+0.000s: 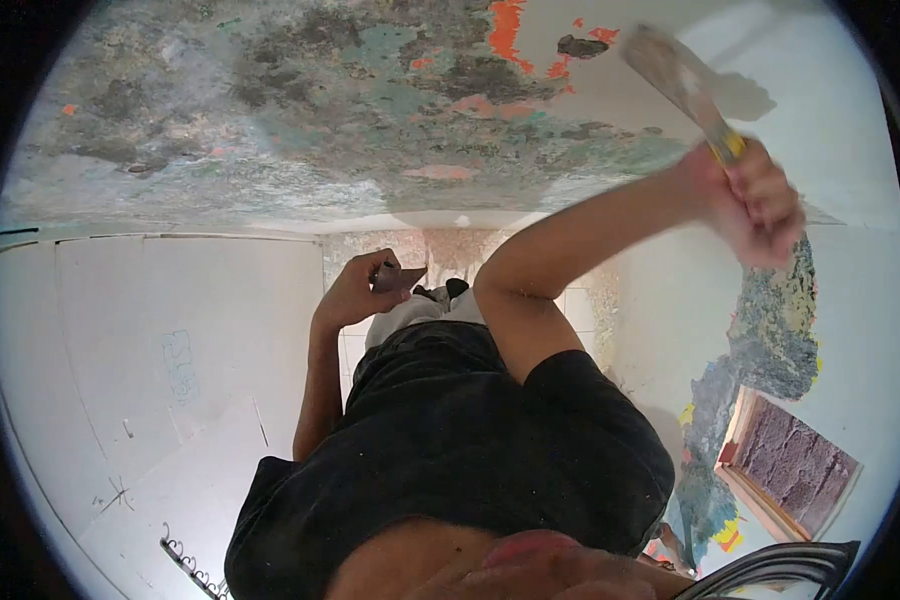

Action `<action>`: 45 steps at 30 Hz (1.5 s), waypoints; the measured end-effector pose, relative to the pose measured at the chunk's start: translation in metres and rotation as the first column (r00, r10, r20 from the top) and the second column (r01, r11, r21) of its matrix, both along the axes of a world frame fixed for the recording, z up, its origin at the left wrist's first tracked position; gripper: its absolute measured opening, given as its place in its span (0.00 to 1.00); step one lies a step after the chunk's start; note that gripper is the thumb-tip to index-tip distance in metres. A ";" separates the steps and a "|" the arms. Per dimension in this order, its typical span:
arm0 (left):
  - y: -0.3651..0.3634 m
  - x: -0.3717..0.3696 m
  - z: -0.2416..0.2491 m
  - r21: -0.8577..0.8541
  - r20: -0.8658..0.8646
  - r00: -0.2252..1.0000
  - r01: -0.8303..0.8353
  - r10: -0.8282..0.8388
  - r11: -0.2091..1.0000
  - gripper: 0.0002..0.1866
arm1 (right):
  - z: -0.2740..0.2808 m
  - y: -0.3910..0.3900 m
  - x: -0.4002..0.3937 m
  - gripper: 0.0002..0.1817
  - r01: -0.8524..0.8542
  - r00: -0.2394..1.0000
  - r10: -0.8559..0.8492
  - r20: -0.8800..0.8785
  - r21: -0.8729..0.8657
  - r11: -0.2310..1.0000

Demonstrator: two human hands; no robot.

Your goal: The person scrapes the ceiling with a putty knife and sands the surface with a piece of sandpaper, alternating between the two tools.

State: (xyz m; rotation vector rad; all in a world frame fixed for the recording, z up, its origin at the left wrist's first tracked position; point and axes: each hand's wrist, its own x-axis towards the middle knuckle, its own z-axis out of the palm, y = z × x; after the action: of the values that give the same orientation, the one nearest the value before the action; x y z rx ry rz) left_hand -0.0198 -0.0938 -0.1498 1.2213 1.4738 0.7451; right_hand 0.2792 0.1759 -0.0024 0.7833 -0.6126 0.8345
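Note:
My right hand (755, 205) is raised at the upper right, fingers wrapped round the yellow-marked handle of a scraper (675, 80). Its broad, stained blade points up and left, overlapping the pale part of the wall (610, 90) in this view. Motion blurs the hand slightly. Lower down, in front of my waist, my left hand (352, 292) is closed on a small grey flat piece (400, 278) with a dark rounded end; its kind is unclear. Patchy grey-green wall surface (320, 100) with orange spots spreads across the top left.
A white panelled surface (170, 330) stands to my left, with a row of hooks (192, 570) low in view. On the right, a wood-framed opening (795, 465) shows rough masonry beside another stripped patch (775, 325). Pale floor tiles (353, 352) show beyond my left arm.

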 end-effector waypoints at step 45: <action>-0.004 -0.006 0.013 -0.008 -0.037 0.996 -0.079 0.079 0.997 0.15 | 0.006 0.005 -0.025 0.15 0.109 0.994 -0.109 -0.008 0.125 0.986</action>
State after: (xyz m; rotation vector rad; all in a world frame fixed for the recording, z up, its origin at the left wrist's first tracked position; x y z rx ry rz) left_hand -0.0259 -0.0974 -0.1363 1.1804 1.5622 0.7709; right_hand 0.2544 0.1808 0.0039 0.8561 -0.7061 0.7007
